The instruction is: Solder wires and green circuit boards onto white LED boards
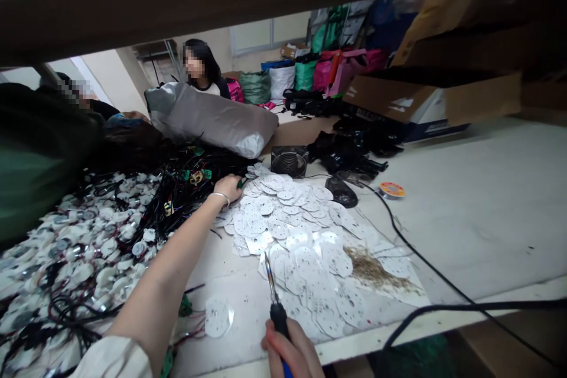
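Note:
My left hand (229,187), a thin bangle on its wrist, reaches far across the table to the edge of a tangle of black wires with small green parts (186,189); its fingers curl into the tangle on something I cannot make out. My right hand (292,354) sits at the near table edge, closed round the blue-and-black handle of a soldering iron (275,295), whose metal tip points up and away over a spread of round white circuit boards (301,236). One loose white board (218,317) lies just left of the iron.
A heap of wired white discs (88,254) fills the left. A small black fan (289,160), a solder spool (392,190), a black stand (341,192) and a black cable (425,260) lie beyond. A grey sack (212,118), cardboard boxes (425,100) and two people sit further back.

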Tool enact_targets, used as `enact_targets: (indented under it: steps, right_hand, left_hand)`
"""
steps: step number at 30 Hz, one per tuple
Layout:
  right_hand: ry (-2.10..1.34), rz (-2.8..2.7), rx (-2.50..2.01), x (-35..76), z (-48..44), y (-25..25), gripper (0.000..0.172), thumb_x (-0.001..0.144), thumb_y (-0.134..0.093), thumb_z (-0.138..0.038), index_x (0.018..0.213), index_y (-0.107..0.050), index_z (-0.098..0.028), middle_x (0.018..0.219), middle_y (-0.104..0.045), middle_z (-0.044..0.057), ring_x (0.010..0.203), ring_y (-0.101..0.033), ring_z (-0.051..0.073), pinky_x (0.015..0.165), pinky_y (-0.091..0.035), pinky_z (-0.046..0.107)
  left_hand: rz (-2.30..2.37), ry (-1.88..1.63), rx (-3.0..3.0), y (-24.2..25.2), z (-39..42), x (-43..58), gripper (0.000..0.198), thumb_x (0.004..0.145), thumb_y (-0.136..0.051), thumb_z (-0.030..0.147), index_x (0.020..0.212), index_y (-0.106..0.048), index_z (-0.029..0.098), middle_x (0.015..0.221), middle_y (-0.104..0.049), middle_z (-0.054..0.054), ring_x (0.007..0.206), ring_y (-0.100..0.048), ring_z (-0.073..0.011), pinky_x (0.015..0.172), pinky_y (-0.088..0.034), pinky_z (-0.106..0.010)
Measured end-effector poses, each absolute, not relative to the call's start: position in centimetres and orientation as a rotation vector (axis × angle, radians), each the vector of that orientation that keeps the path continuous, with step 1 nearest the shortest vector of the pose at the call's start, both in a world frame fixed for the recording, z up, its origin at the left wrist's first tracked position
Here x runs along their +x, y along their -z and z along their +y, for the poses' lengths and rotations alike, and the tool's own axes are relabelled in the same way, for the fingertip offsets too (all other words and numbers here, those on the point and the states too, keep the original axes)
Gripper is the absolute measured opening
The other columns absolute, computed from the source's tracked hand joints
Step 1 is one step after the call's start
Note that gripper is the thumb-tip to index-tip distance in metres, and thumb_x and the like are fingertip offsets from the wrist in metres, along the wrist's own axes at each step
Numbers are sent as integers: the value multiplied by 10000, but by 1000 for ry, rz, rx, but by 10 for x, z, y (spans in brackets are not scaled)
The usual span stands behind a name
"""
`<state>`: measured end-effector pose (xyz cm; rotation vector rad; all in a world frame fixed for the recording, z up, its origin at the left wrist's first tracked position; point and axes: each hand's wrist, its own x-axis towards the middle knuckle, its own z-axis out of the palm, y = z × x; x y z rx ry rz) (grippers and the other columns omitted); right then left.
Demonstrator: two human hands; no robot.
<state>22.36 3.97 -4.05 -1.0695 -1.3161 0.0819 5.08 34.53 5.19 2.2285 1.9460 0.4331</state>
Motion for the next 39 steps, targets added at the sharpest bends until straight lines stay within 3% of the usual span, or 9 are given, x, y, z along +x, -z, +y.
enact_targets:
  steps: [4, 8, 13, 17, 22, 26, 32, 36, 39]
  right_hand:
    - [-16, -1549, -868, 240, 48, 35, 299, 767, -689, -107, 1052, -657, -192, 942, -699, 85, 791, -694, 182, 580, -604, 222]
    - [-157, -1531, -785, 247, 53, 26, 362, 814, -579, -32, 1146, -594, -178, 864, -689, 73, 772, -695, 179, 625, -607, 268]
    - [-254, -1537, -736, 244, 53, 14, 366, 821, -540, 3, 1140, -574, -174, 824, -671, 74, 743, -674, 165, 599, -591, 269]
    - [-270, -1545, -730, 242, 53, 13, 390, 813, -536, 22, 1147, -569, -176, 812, -663, 66, 720, -656, 159, 586, -588, 278]
    - [-298, -1480, -739, 240, 53, 19, 385, 826, -527, 12, 1145, -566, -199, 859, -662, 57, 735, -666, 164, 649, -594, 329]
    - [-314, -1445, -770, 240, 52, 22, 373, 838, -516, -5, 1145, -565, -210, 905, -655, 54, 725, -672, 161, 663, -593, 347]
    - [-264, -1590, -832, 235, 53, 11, 412, 831, -570, -36, 1200, -515, -212, 881, -671, 53, 828, -680, 188, 723, -592, 363]
    - [-285, -1664, -867, 220, 59, 3, 391, 838, -618, -116, 1198, -501, -211, 964, -666, 78, 976, -662, 219, 806, -584, 397]
    - [-265, -1683, -843, 215, 62, 2, 396, 834, -607, -87, 1195, -503, -211, 939, -673, 72, 993, -656, 220, 829, -579, 403]
  left_hand:
    - [1926, -825, 2018, -74, 320, 37, 421, 736, -613, 125, 1157, -622, 136, 1066, -657, -84, 925, -638, -198, 888, -518, -337]
    - [1765, -1057, 1782, -93, 261, 20, 403, 704, -604, 207, 1093, -637, 109, 875, -691, -49, 720, -658, -155, 724, -567, -291]
    - [1468, -1177, 1275, -101, 178, 2, 444, 644, -724, 322, 1018, -592, 122, 783, -659, -20, 643, -660, -140, 703, -594, -348]
    - [1448, -909, 1253, -84, 132, 5, 449, 667, -733, 321, 1045, -593, 123, 834, -685, -47, 686, -673, -152, 698, -580, -330]
    - [1766, -377, 1893, -51, 115, 23, 189, 741, -644, 274, 876, -703, 156, 751, -692, -37, 757, -643, -178, 738, -533, -303]
    - [1847, -329, 1984, -47, 120, 13, 224, 712, -654, 257, 906, -714, 162, 908, -703, -76, 897, -623, -224, 880, -487, -348]
    - [1958, -250, 2046, -63, 104, -16, 242, 811, -568, 315, 940, -706, 165, 937, -700, -89, 903, -620, -245, 865, -482, -383]
    - [1749, -208, 2214, -59, 107, 1, 327, 819, -585, 269, 1125, -664, 185, 1088, -681, -78, 1029, -596, -221, 931, -455, -334]
    - [1695, -79, 2155, -54, 124, 13, 253, 783, -610, 221, 1013, -715, 215, 901, -720, -27, 848, -645, -171, 792, -484, -254]
